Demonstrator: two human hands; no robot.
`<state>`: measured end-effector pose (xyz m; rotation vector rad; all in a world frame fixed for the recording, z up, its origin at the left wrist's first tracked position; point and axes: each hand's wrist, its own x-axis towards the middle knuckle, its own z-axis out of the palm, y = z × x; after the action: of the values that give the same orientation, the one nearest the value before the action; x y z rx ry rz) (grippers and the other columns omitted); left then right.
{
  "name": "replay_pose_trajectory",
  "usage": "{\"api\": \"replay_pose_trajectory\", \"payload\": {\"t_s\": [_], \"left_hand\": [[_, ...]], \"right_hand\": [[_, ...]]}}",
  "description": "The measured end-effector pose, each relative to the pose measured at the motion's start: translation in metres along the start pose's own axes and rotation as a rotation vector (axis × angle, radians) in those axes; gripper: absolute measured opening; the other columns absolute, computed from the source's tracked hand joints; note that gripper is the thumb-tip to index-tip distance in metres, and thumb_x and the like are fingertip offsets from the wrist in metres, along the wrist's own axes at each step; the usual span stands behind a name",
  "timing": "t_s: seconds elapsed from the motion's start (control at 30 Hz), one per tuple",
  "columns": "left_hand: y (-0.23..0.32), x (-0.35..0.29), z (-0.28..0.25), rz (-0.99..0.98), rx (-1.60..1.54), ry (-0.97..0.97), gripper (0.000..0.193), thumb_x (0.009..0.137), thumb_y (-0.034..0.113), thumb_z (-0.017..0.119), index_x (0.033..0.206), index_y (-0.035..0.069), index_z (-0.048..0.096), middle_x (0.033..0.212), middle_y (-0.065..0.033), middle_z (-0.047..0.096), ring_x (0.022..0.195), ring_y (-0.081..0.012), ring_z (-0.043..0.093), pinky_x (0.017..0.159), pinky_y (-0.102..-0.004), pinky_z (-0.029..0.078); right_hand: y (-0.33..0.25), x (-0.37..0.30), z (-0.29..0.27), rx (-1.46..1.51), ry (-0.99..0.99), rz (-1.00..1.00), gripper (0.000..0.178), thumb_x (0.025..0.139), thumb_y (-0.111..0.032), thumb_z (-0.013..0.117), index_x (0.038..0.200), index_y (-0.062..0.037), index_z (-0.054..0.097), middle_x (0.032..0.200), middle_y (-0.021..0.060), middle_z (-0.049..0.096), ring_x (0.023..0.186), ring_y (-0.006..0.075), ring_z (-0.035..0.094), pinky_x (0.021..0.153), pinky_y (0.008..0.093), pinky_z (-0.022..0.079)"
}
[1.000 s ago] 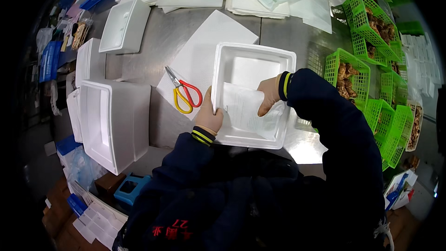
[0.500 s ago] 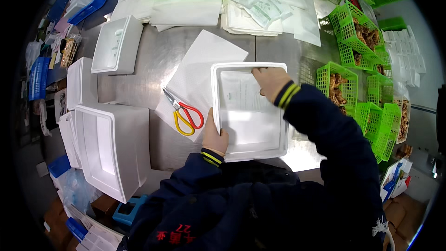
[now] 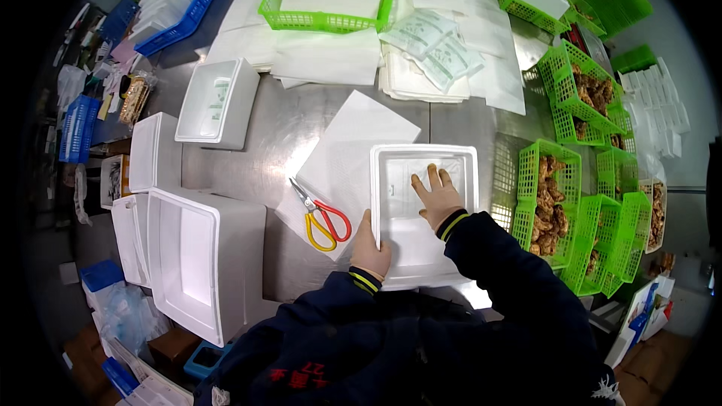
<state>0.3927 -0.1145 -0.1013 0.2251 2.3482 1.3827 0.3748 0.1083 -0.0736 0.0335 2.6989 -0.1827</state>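
A white foam box (image 3: 425, 278) stands on the steel table in front of me with its mouth up. My left hand (image 3: 371, 253) grips its left wall near the close corner. Inside, a flat whitish packet (image 3: 402, 180) with faint print lies toward the far end. My right hand (image 3: 439, 199) reaches into the box over this packet, fingers spread; whether they press on it I cannot tell. Both hands appear gloved. Left of the box, scissors (image 3: 325, 224) with one red and one yellow handle rest on white absorbent sheets (image 3: 361, 124).
More foam boxes (image 3: 244, 248) stand at the left, and a smaller one (image 3: 237, 98) beyond holds a packet. A green basket (image 3: 331, 26), paper stacks and printed packets (image 3: 440, 45) lie at the back. Green baskets (image 3: 575, 180) of knobbly brown pieces line the right.
My right hand has left the box's far right rim and now spreads inside over the packet. The left hand keeps its hold. My view has shifted, so everything sits lower in the picture.
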Motion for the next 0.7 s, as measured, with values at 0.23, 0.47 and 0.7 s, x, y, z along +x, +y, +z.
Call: {"api": "replay_pose_trajectory", "payload": {"t_s": [0.23,0.47,0.7], "left_hand": [[-0.011,-0.006,-0.006,-0.005,0.0,-0.026,0.074,0.083,0.001,0.057,0.152,-0.008,0.03,0.144,-0.0336,0.046,0.137,-0.043,0.046,0.116,-0.0407,0.036],[0.054,0.05,-0.041,0.221,0.035,0.181,0.079,0.087,0.012,0.072,0.153,-0.005,0.031,0.145,-0.0299,0.048,0.138,-0.0384,0.047,0.115,-0.0382,0.038],[0.063,0.275,-0.107,0.432,0.57,0.336,0.083,0.082,0.018,0.078,0.153,0.006,0.037,0.149,-0.0221,0.047,0.136,-0.0406,0.046,0.115,-0.0466,0.038]], "right_hand": [[0.006,-0.003,0.0,-0.019,-0.088,-0.001,0.082,0.087,-0.03,0.075,0.157,-0.0183,0.034,0.162,0.0212,0.029,0.144,0.0399,0.038,0.117,0.0451,0.035],[0.005,0.0,-0.023,0.003,-0.096,0.065,0.09,0.086,-0.041,0.075,0.156,-0.0082,0.03,0.16,0.02,0.033,0.144,0.0374,0.039,0.116,0.0432,0.034],[0.022,0.025,-0.019,0.048,-0.024,-0.006,0.08,0.084,-0.042,0.073,0.146,-0.0008,0.043,0.147,0.0233,0.045,0.13,0.04,0.05,0.109,0.0432,0.044]]}}
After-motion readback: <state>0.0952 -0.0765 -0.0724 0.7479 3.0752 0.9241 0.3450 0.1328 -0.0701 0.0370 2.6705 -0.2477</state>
